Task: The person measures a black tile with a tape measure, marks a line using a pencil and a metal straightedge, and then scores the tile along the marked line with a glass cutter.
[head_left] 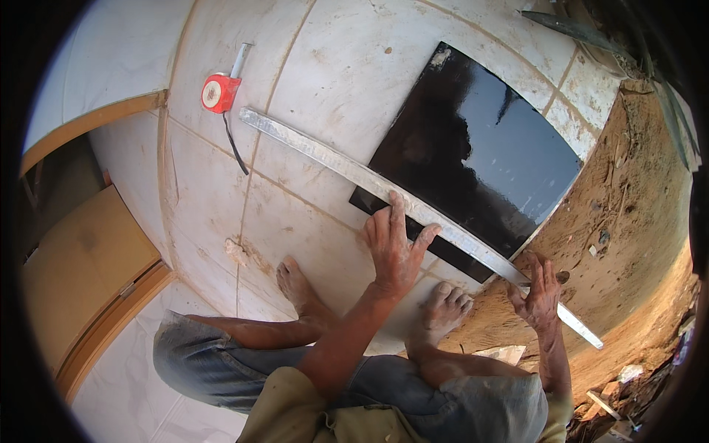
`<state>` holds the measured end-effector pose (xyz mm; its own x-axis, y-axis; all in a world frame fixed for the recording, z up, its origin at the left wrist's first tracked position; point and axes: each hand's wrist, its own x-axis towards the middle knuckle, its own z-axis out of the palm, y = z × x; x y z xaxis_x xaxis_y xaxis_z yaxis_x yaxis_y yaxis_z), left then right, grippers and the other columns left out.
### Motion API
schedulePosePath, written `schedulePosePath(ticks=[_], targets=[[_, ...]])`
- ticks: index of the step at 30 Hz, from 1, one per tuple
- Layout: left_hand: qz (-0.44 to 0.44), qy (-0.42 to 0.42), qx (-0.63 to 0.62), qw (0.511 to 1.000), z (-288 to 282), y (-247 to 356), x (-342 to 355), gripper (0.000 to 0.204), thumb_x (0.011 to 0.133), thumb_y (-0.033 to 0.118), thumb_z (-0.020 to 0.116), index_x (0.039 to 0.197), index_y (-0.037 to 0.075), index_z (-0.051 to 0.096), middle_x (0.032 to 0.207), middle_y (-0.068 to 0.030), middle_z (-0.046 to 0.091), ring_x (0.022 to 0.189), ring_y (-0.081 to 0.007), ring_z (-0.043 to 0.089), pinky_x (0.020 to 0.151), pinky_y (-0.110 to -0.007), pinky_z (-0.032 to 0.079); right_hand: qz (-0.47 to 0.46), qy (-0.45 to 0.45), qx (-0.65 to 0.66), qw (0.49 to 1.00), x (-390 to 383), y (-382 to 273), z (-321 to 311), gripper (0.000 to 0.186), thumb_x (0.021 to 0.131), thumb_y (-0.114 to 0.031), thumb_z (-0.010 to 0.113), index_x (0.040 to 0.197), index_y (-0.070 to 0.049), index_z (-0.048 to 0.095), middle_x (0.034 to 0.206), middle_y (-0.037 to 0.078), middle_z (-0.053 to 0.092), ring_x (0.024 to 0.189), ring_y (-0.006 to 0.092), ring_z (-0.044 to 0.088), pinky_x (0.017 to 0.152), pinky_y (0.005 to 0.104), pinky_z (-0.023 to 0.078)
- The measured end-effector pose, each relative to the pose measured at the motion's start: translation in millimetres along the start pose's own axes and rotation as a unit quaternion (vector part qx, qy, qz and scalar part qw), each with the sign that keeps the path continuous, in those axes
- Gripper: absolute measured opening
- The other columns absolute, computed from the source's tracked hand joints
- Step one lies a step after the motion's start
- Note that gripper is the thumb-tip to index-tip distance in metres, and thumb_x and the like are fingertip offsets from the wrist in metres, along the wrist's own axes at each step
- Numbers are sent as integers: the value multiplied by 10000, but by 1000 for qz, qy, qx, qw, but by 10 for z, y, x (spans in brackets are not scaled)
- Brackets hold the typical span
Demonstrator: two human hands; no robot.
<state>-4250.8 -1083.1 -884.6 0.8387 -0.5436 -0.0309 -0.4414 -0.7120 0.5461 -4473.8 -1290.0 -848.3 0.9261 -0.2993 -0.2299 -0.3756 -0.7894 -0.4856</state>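
Observation:
A glossy black tile [473, 140] lies on the pale tiled floor. A long metal straightedge [325, 156] crosses it slantwise near its near edge, leaving a narrow black strip on my side. My left hand [395, 247] presses on the bar, index finger and thumb stretched and spread, the other fingers bent. Further right, my right hand [539, 292] is bent beside the bar, just past the tile's near right corner. Its fingers curl round something small and dark, mostly hidden, whose kind I cannot make out. The bar's right end sticks out beyond this hand.
A red tape measure [220, 92] with its blade partly out and a black strap lies at the far left. Brown bare earth [613, 199] borders the floor on the right, with rubble [620, 406] below. Left stands a wooden door [92, 273]. My bare feet [444, 314] are close to the tile.

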Motion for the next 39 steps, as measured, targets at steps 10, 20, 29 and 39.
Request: schedulePosePath(ticks=[10, 20, 29, 39], targets=[[3, 12, -11, 1000, 5, -19, -19, 890, 772, 337, 827, 1436, -85, 412, 1065, -161, 514, 980, -335, 470, 897, -469, 384, 183, 5, 96, 978, 128, -51, -205, 208, 992, -61, 542, 1162, -37, 423, 924, 204, 574, 738, 428, 580, 644, 499, 465], [-8, 15, -6, 1000, 29, -18, -37, 898, 786, 382, 802, 1468, -40, 397, 1038, -135, 500, 972, -310, 459, 874, -473, 344, 130, -48, 75, 987, 969, -630, -334, 223, 1022, -176, 536, 1140, -34, 413, 864, 232, 622, 740, 496, 624, 598, 535, 471], [-6, 17, -7, 1000, 40, -52, -36, 867, 824, 416, 756, 1465, -43, 395, 1027, -127, 499, 963, -309, 456, 862, -470, 339, -58, 42, -9, 997, 1667, -997, -122, 184, 956, -114, 600, 1113, -51, 526, 824, 197, 614, 655, 410, 648, 542, 480, 514], [4, 37, 2, 999, 17, -41, 1, 724, 844, 327, 723, 1401, -54, 460, 1020, -152, 509, 969, -334, 474, 865, -484, 360, -118, -5, -124, 985, 1996, -1526, 104, 228, 835, -46, 588, 1038, 8, 500, 811, 161, 597, 710, 328, 688, 566, 433, 566]])
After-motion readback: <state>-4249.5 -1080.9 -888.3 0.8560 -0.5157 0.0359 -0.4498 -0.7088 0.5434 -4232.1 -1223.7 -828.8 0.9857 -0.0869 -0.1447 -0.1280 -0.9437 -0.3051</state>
